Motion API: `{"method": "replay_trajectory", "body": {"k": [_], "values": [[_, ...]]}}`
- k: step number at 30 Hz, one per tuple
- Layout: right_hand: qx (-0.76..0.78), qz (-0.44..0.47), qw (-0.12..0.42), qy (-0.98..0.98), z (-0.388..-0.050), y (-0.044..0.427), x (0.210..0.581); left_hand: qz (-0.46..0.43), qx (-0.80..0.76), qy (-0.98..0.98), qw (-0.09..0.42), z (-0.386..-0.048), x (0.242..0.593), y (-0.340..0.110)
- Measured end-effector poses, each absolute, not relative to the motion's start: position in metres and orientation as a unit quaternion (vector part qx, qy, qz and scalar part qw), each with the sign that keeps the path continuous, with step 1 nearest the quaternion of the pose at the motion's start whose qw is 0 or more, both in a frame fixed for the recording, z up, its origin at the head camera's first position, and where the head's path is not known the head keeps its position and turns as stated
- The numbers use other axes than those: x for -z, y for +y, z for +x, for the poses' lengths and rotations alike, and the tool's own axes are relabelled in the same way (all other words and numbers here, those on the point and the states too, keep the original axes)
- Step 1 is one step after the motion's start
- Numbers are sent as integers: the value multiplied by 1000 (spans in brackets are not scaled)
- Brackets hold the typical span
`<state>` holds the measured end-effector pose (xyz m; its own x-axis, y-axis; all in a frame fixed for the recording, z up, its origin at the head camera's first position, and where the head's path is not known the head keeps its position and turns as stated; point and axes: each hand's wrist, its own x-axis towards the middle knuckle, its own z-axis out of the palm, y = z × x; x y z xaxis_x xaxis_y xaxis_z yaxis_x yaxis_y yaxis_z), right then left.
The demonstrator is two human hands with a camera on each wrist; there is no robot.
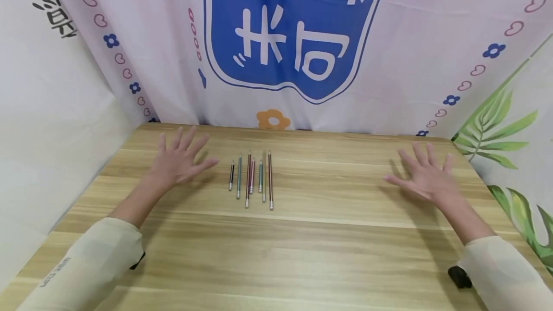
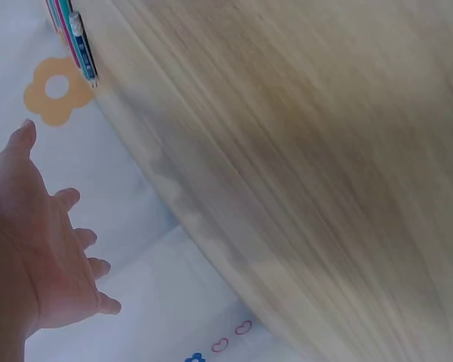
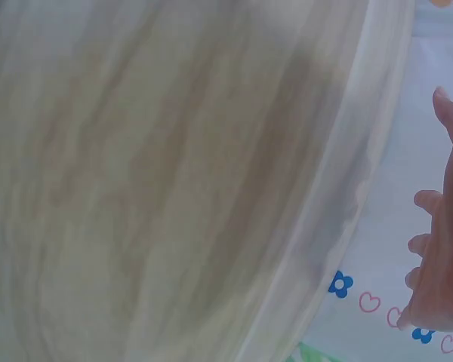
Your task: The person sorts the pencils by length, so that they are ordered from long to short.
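Observation:
Several pencils of differing lengths lie side by side on the wooden table, tips toward the back. Leftmost is a short black pencil (image 1: 231,175), beside a teal pencil (image 1: 239,176); a long dark red pencil (image 1: 270,181) is at the right end. My left hand (image 1: 177,160) is spread above the table, left of the pencils, holding nothing. Far to their right, my right hand (image 1: 425,176) is likewise spread with nothing in it. In the left wrist view the pencils (image 2: 83,49) show at the top left, past the thumb of the left hand (image 2: 41,249). Only the right hand (image 3: 445,241) appears near the table's edge in the right wrist view.
The wood-grain table (image 1: 276,258) extends to a printed curtain (image 1: 173,85) along its back edge. White sheeting (image 1: 52,124) hangs at the left, and leaf-patterned sheeting (image 1: 518,133) at the right. Black wrist devices (image 1: 460,277) show under the sleeves.

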<state>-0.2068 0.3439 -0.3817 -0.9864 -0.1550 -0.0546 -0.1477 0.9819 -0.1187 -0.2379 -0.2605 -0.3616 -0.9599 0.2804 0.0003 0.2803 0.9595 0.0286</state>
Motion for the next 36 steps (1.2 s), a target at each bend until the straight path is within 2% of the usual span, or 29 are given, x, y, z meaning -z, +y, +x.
{"method": "replay_trajectory", "body": {"k": [9, 19, 36], "values": [[58, -98, 38, 993, -209, 324, 382, 153, -13, 988, 7, -236, 364, -249], [36, -130, 22, 991, -214, 296, 383, 165, -9, 986, -2, -235, 367, -240], [39, -180, -1, 983, -213, 252, 385, 171, -27, 985, 27, -227, 363, -230]]}}
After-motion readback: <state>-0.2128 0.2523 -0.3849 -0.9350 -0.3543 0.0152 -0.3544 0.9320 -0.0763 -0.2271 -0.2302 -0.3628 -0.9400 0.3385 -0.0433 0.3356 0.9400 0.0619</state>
